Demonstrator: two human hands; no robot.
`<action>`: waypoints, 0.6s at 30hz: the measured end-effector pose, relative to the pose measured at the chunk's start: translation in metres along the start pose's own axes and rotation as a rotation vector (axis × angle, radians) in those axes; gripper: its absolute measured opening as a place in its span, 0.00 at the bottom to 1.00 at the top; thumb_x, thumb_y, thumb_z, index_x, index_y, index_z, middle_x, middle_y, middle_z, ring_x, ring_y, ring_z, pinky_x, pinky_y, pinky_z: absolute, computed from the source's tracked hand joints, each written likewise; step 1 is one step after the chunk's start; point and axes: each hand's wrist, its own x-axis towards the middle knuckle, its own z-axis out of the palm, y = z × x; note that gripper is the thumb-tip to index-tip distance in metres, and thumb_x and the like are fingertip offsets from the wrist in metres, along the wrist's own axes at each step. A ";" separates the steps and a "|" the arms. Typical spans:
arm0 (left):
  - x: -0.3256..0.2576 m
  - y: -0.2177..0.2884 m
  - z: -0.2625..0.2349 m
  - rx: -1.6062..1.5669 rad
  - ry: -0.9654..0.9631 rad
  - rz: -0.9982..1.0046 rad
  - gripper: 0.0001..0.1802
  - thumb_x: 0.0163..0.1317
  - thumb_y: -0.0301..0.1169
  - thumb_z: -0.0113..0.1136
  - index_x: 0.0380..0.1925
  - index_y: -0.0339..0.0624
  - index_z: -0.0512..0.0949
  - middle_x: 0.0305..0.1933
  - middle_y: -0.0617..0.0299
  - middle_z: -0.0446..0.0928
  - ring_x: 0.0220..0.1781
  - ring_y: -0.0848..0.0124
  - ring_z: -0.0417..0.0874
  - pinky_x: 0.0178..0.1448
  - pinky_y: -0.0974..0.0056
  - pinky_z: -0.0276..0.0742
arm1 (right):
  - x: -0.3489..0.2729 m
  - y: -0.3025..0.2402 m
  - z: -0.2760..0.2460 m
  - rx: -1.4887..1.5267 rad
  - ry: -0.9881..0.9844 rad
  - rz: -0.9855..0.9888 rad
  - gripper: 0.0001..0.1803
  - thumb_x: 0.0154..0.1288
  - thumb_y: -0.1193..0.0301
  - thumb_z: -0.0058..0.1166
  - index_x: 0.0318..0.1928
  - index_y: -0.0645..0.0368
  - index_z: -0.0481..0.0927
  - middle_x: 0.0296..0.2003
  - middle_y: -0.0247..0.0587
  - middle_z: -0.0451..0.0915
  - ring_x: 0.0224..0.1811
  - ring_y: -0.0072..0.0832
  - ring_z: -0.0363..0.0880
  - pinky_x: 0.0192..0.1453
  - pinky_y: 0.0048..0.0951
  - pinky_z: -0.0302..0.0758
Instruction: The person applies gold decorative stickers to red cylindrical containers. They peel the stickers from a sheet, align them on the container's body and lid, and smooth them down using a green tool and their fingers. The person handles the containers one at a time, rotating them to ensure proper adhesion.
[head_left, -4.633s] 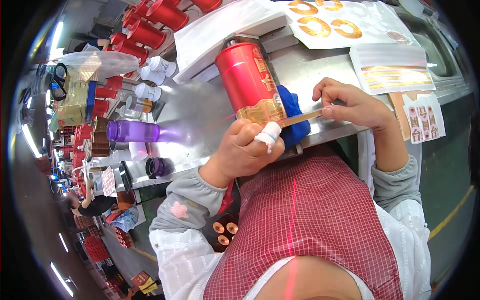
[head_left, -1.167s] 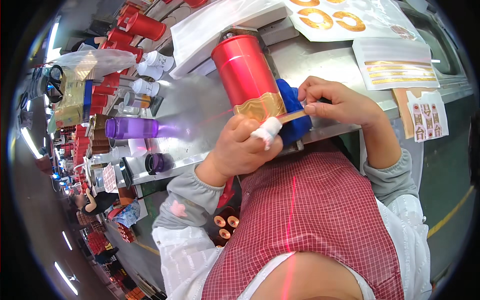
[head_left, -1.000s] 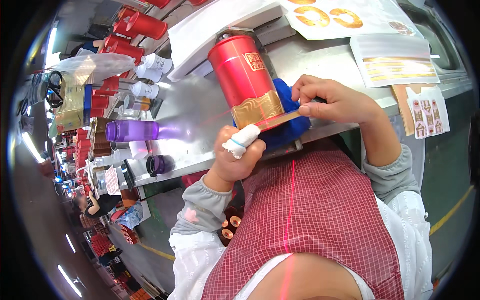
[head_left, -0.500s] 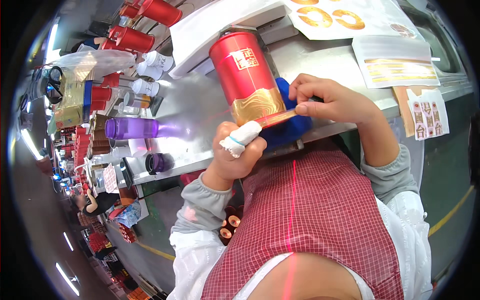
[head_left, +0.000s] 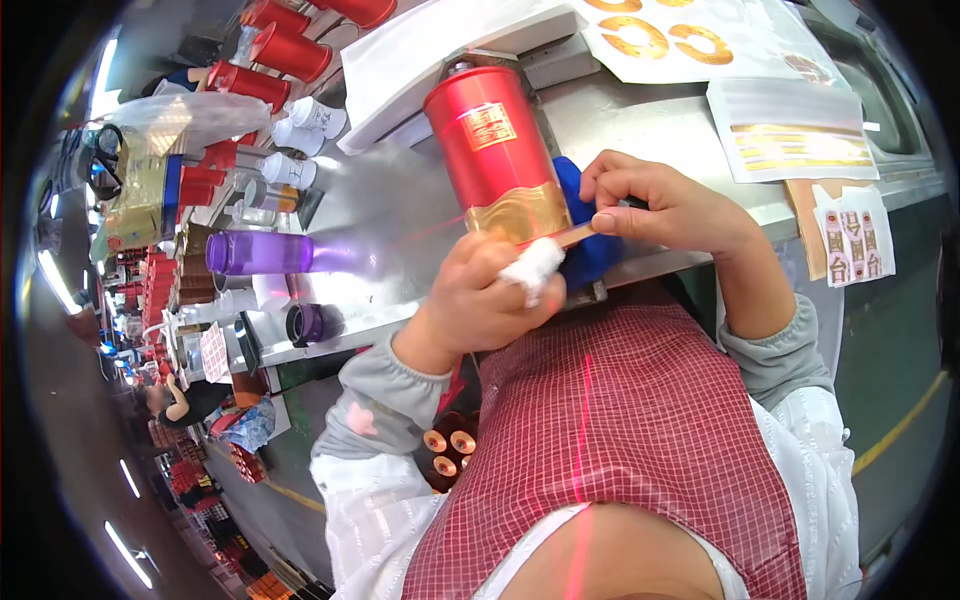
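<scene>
A red canister [head_left: 505, 150] with a gold label and a gold wavy band lies tilted on a metal fixture on the bench, its lower end towards me. My left hand [head_left: 490, 295] is closed at that lower end, a white wrapping [head_left: 535, 270] round one digit pressed to the rim; it is slightly blurred. A narrow gold strip [head_left: 574, 236] runs from the rim to my right hand [head_left: 665, 205], whose thumb and finger pinch its free end. A dark, slim object [head_left: 632, 201] shows among the right fingers. Behind the strip is a blue piece [head_left: 590, 255].
Sheets with gold ring stickers [head_left: 640, 35] and gold strips [head_left: 800, 140] lie at the far right, near a small sticker sheet [head_left: 853, 232]. On the left stand a purple bottle [head_left: 262, 253], white containers [head_left: 310, 118] and more red canisters [head_left: 290, 50]. The bench edge [head_left: 400, 330] runs before me.
The canister has turned about its length, so its label and gold band show differently. My left hand has rolled over at the rim, and the free strip looks shorter. My right hand has barely moved.
</scene>
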 end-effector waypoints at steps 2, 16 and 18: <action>-0.008 0.002 -0.006 -0.005 0.007 -0.043 0.17 0.35 0.22 0.67 0.31 0.46 0.79 0.35 0.61 0.75 0.33 0.63 0.74 0.33 0.59 0.66 | 0.000 -0.001 0.001 0.034 -0.009 0.043 0.14 0.66 0.64 0.56 0.30 0.62 0.74 0.44 0.38 0.71 0.43 0.25 0.67 0.48 0.25 0.66; -0.022 0.016 0.002 0.199 0.080 -0.117 0.20 0.49 0.22 0.67 0.44 0.50 0.77 0.55 0.50 0.74 0.45 0.59 0.69 0.47 0.57 0.66 | -0.005 0.002 0.018 -0.149 0.314 -0.155 0.18 0.59 0.74 0.57 0.51 0.57 0.77 0.54 0.44 0.73 0.51 0.33 0.75 0.51 0.30 0.73; -0.017 0.012 0.005 0.279 0.057 -0.030 0.26 0.50 0.26 0.69 0.51 0.49 0.75 0.60 0.47 0.70 0.49 0.55 0.70 0.51 0.55 0.66 | -0.008 0.003 0.023 -0.142 0.379 -0.142 0.22 0.59 0.75 0.57 0.56 0.55 0.76 0.59 0.47 0.72 0.54 0.35 0.75 0.51 0.29 0.74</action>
